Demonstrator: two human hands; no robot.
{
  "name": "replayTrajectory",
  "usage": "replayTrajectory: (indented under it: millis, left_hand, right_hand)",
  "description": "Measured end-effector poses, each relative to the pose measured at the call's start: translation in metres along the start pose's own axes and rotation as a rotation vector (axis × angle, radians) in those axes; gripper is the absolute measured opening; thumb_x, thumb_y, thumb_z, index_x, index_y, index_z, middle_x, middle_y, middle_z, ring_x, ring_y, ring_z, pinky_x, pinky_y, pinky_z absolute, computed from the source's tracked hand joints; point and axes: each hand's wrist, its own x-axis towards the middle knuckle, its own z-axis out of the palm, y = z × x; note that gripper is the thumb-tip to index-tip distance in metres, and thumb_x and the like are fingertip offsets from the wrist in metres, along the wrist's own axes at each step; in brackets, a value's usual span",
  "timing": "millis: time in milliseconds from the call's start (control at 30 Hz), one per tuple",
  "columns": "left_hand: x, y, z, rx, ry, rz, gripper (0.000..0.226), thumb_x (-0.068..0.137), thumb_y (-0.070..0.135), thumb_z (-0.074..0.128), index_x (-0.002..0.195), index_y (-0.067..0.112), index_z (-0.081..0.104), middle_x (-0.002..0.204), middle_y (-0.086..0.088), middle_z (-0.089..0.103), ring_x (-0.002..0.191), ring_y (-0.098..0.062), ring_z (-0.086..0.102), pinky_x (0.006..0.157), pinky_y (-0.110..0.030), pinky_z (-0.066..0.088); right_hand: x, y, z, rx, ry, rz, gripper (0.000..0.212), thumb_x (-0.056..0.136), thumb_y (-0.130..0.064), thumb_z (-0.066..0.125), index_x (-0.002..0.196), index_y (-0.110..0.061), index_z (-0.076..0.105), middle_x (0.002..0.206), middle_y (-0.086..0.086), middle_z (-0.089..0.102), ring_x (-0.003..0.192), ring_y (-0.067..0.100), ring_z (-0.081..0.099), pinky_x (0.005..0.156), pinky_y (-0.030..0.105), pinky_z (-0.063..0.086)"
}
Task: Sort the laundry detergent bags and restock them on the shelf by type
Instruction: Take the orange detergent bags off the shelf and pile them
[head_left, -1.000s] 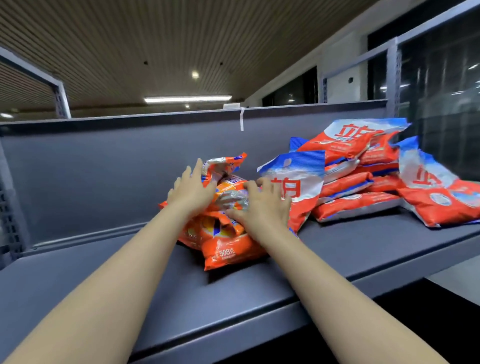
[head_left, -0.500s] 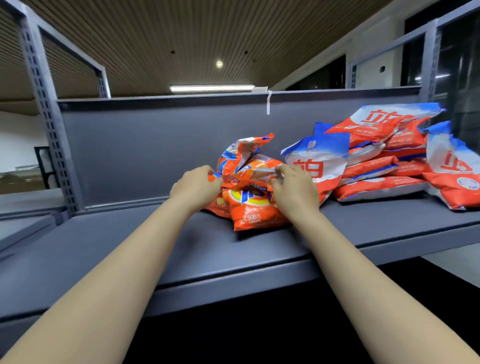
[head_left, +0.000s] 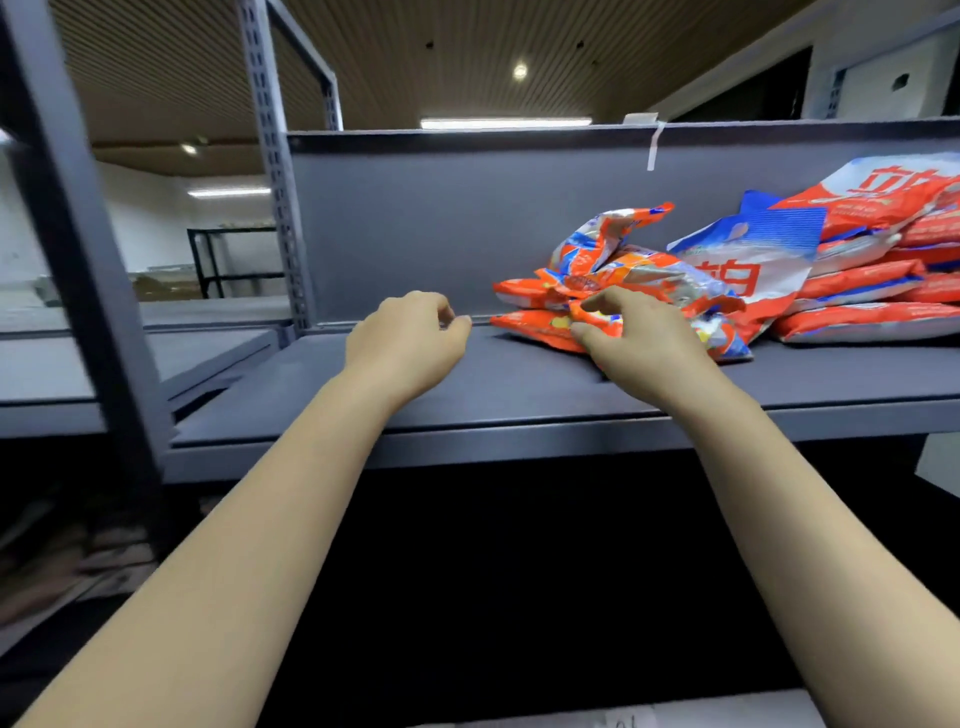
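- The grey metal shelf (head_left: 519, 384) fills the middle of the view, with a flat board, a tall back panel behind it and a perforated upright post (head_left: 275, 208) at the board's left rear corner.
- A stack of red, white and blue detergent bags (head_left: 872, 275) lies on the right part of the shelf board, against the back panel and running out of the picture on the right.
- One white and blue bag with a large red character (head_left: 753, 270) leans upright against the left side of that stack.
- A crumpled heap of orange detergent bags (head_left: 623, 270) sits on the shelf board just left of the leaning bag, touching it; one bag's silvery top sticks up at the back of the heap.
- The right hand (head_left: 639, 338) lies at the front of the orange heap, fingers curled and pinching the edge of one of the bags.
- The left hand (head_left: 410, 343) hangs over the bare shelf board left of the orange heap, apart from the bags, its fingers loosely curled with nothing in them.
- A small white strip (head_left: 653, 150) hangs from the top edge of the shelf's back panel, above the heap.
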Motion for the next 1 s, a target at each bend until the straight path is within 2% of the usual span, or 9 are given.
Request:
replayTrajectory:
  millis: [200,400,500,633,767,867,1000]
  left_hand:
    - [-0.065,-0.061,-0.052,0.005,0.007,-0.015,0.029,0.093,0.044,0.045,0.1,0.024,0.064,0.104,0.009,0.066,0.098,-0.019,0.058,0.076,-0.031,0.043]
    - [-0.135,-0.143,-0.092,0.012,0.0,-0.061,0.028,0.093,0.047,0.046,0.097,0.028,0.065,0.094,0.012,0.068,0.092,-0.017,0.062,0.072,-0.029,0.046]
    - [-0.169,-0.194,-0.108,0.034,-0.052,-0.117,0.026,0.092,0.047,0.045,0.096,0.03,0.064,0.089,0.014,0.067,0.09,-0.015,0.061,0.072,-0.029,0.046]
    - [-0.206,-0.267,-0.129,0.079,-0.129,-0.23,0.024,0.093,0.045,0.043,0.098,0.032,0.063,0.095,0.014,0.066,0.095,-0.014,0.059,0.079,-0.032,0.046]
    - [-0.234,-0.337,-0.154,0.149,-0.183,-0.321,0.027,0.095,0.048,0.04,0.099,0.03,0.06,0.094,0.012,0.064,0.09,-0.015,0.06,0.077,-0.033,0.05]
    - [-0.246,-0.382,-0.174,0.196,-0.194,-0.383,0.028,0.096,0.048,0.039,0.1,0.029,0.059,0.086,0.011,0.062,0.079,-0.014,0.059,0.07,-0.031,0.051]
    - [-0.252,-0.435,-0.189,0.244,-0.224,-0.464,0.029,0.096,0.05,0.038,0.103,0.03,0.057,0.073,0.009,0.062,0.064,-0.011,0.059,0.053,-0.024,0.043]
  right_hand:
    - [-0.06,-0.082,0.024,0.061,-0.113,-0.077,0.036,0.09,-0.041,0.056,0.121,-0.023,0.06,0.127,-0.001,0.06,0.121,0.02,0.051,0.102,0.042,0.039]
    - [-0.124,-0.164,0.065,0.137,-0.192,-0.095,0.031,0.089,-0.043,0.054,0.114,-0.026,0.062,0.122,-0.004,0.062,0.12,0.017,0.051,0.101,0.04,0.039]
    - [-0.154,-0.204,0.092,0.183,-0.23,-0.115,0.029,0.088,-0.044,0.055,0.112,-0.029,0.063,0.119,-0.009,0.063,0.117,0.014,0.053,0.1,0.04,0.041]
    - [-0.188,-0.257,0.132,0.225,-0.333,-0.152,0.028,0.089,-0.044,0.055,0.113,-0.032,0.062,0.115,-0.013,0.063,0.114,0.011,0.054,0.098,0.039,0.043]
    - [-0.214,-0.309,0.173,0.212,-0.437,-0.188,0.028,0.09,-0.044,0.053,0.113,-0.031,0.061,0.109,-0.014,0.061,0.109,0.011,0.054,0.095,0.037,0.043]
    - [-0.224,-0.34,0.2,0.187,-0.519,-0.208,0.03,0.092,-0.044,0.05,0.117,-0.029,0.059,0.114,-0.01,0.061,0.111,0.012,0.053,0.095,0.036,0.043]
    - [-0.226,-0.374,0.234,0.157,-0.626,-0.228,0.03,0.095,-0.043,0.048,0.119,-0.027,0.057,0.122,-0.01,0.058,0.116,0.013,0.05,0.097,0.036,0.042]
